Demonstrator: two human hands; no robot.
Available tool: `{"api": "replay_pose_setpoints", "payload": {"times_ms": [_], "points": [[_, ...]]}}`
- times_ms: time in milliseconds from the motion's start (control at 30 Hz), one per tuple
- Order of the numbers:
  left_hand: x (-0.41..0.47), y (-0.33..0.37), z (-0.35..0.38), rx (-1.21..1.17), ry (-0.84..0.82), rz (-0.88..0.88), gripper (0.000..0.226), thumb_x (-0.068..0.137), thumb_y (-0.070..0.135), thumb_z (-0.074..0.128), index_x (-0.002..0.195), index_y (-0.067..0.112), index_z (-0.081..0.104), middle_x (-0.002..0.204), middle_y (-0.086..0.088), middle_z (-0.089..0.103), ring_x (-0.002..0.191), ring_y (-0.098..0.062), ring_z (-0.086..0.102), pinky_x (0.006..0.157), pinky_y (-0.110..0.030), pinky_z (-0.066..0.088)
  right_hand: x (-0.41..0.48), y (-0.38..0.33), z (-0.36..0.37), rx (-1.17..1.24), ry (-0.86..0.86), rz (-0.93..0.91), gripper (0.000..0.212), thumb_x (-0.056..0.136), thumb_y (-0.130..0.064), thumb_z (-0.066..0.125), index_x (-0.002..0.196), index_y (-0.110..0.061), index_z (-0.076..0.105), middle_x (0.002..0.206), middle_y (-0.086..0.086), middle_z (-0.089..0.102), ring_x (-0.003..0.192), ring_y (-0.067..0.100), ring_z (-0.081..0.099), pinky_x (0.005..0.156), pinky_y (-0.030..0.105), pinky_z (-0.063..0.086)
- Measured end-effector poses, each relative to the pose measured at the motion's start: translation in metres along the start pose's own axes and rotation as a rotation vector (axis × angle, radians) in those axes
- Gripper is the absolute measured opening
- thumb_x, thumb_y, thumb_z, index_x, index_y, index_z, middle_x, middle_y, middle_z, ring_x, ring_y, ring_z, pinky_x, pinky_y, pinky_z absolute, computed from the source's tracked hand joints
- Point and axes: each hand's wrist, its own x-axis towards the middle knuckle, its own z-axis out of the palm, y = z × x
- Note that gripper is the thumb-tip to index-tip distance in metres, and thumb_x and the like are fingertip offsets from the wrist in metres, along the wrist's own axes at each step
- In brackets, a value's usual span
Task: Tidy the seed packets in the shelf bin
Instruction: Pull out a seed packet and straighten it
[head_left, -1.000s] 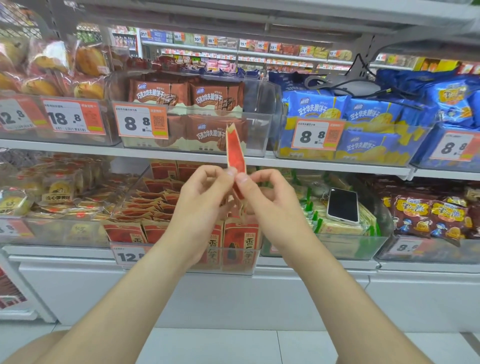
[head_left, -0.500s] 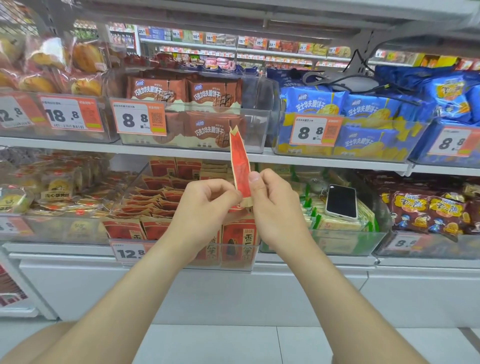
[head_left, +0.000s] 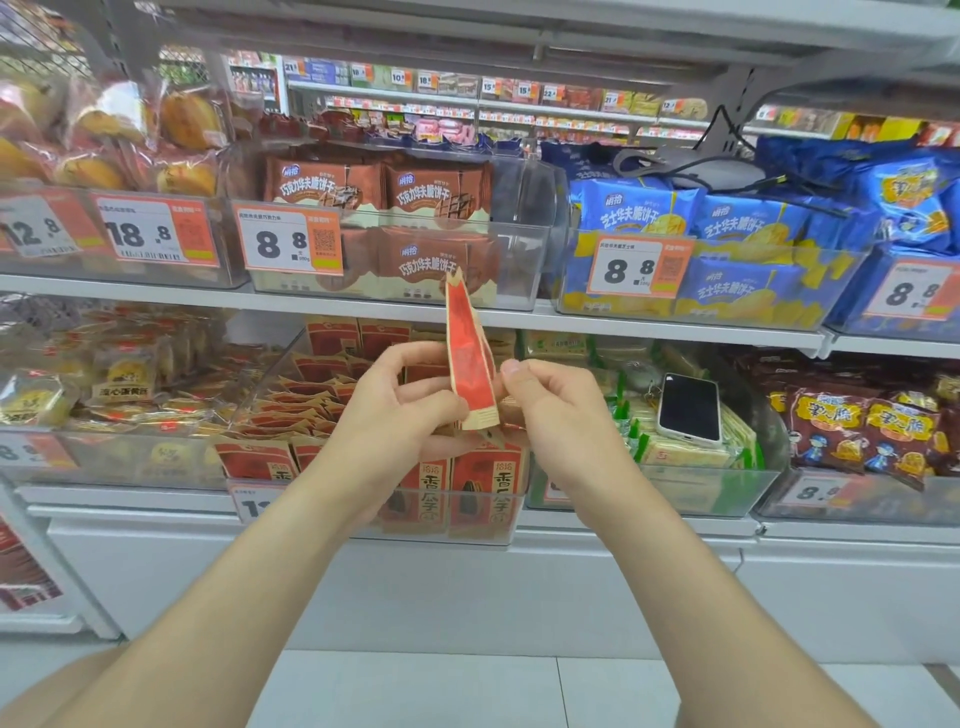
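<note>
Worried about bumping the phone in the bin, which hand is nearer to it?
Right. The right hand is left of the phone, not touching it; the left hand holds the packet, further left.

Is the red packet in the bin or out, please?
Out: left hand and right hand hold the packet upright, clear of the bin.

Red-and-tan seed packet (head_left: 470, 358), brown biscuit packs (head_left: 436, 192), blue-and-yellow cracker packs (head_left: 737, 223), black-screened white phone (head_left: 690, 408).

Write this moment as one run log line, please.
left hand: holds seed packet | right hand: pinches same packet | packet: upright, held up before shelf bin
</note>
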Motion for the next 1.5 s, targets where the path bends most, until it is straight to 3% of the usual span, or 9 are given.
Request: {"api": "replay_pose_setpoints", "payload": {"times_ms": [233,367,533,800,1000,1167,1300,1367,1500], "points": [[-0.001,-0.002,-0.002,-0.016,-0.046,-0.069,0.035,0.108,0.029,0.063,0.142,0.021,0.060,0.123,-0.001,0.080,0.110,-0.026,0.079,0.094,-0.051,0.065,-0.011,0.001,0.002,-0.119,-0.025,-0.041,0.007,0.091,-0.036,0.083,0.087,-0.030,0.083,0.096,-0.013,0.081,0.084,0.013,0.077,0.078,0.045,0.067],[-0.002,-0.005,-0.002,-0.011,-0.043,-0.041,0.032,0.111,0.022,0.057,0.143,0.017,0.058,0.120,-0.007,0.081,0.111,-0.027,0.079,0.094,-0.052,0.065,-0.010,0.003,0.005,-0.280,0.055,-0.136,0.032,0.083,-0.036,0.089,0.103,-0.033,0.064,0.108,-0.016,0.074,0.096,0.004,0.072,0.078,0.030,0.062],[0.001,-0.001,-0.006,-0.106,0.025,-0.012,0.024,0.112,0.018,0.053,0.135,0.020,0.061,0.119,-0.009,0.081,0.112,-0.030,0.078,0.097,-0.052,0.060,-0.005,-0.001,-0.002,-0.039,0.025,0.092,0.059,0.099,-0.006,0.073,0.147,-0.028,0.048,0.114,-0.007,0.077,0.091,0.008,0.079,0.084,0.038,0.067],[-0.002,0.004,-0.006,-0.217,0.009,-0.060,0.022,0.111,0.016,0.053,0.130,0.022,0.061,0.116,-0.009,0.082,0.107,-0.028,0.080,0.086,-0.041,0.068,-0.001,-0.002,-0.006,0.372,0.115,0.393,0.041,0.093,0.005,0.076,0.132,-0.007,0.067,0.099,0.010,0.083,0.078,0.018,0.080,0.055,0.020,0.057],[-0.001,0.006,-0.007,-0.124,0.076,-0.098,0.025,0.111,0.020,0.057,0.133,0.015,0.067,0.115,-0.009,0.082,0.107,-0.028,0.080,0.093,-0.048,0.061,-0.005,-0.009,-0.004,0.259,0.115,0.369,0.045,0.092,0.005,0.076,0.133,-0.014,0.067,0.094,0.006,0.083,0.085,0.021,0.082,0.056,0.020,0.058],[0.000,0.006,-0.006,-0.009,0.297,-0.043,0.034,0.111,0.042,0.055,0.111,0.019,0.079,0.099,-0.002,0.084,0.092,-0.020,0.082,0.088,-0.044,0.062,-0.010,-0.010,-0.010,0.079,-0.182,0.353,0.065,0.091,0.012,0.072,0.146,-0.018,0.055,0.097,0.013,0.082,0.077,0.025,0.081,0.065,0.031,0.064],[-0.004,0.006,-0.003,-0.004,0.246,-0.059,0.028,0.114,0.032,0.053,0.113,0.021,0.079,0.100,-0.006,0.084,0.091,-0.027,0.082,0.077,-0.044,0.067,-0.015,-0.008,-0.009,-0.026,-0.441,0.367,0.023,0.101,-0.016,0.075,0.123,-0.011,0.074,0.101,0.011,0.083,0.094,0.029,0.081,0.090,0.044,0.065],[-0.007,0.006,0.000,0.002,0.190,-0.082,0.028,0.113,0.028,0.054,0.117,0.018,0.079,0.102,-0.008,0.084,0.091,-0.027,0.082,0.072,-0.040,0.067,-0.014,-0.007,-0.006,0.001,-0.269,0.298,0.024,0.105,-0.034,0.069,0.111,-0.014,0.079,0.096,0.004,0.084,0.091,0.023,0.082,0.086,0.040,0.067],[-0.009,0.003,0.008,-0.001,0.107,-0.108,0.030,0.113,0.031,0.053,0.120,0.018,0.080,0.107,-0.009,0.083,0.098,-0.030,0.082,0.090,-0.051,0.064,-0.007,-0.007,-0.009,0.181,0.046,0.183,0.022,0.108,-0.026,0.064,0.104,-0.012,0.080,0.092,0.003,0.083,0.088,0.020,0.081,0.078,0.033,0.067]]}}
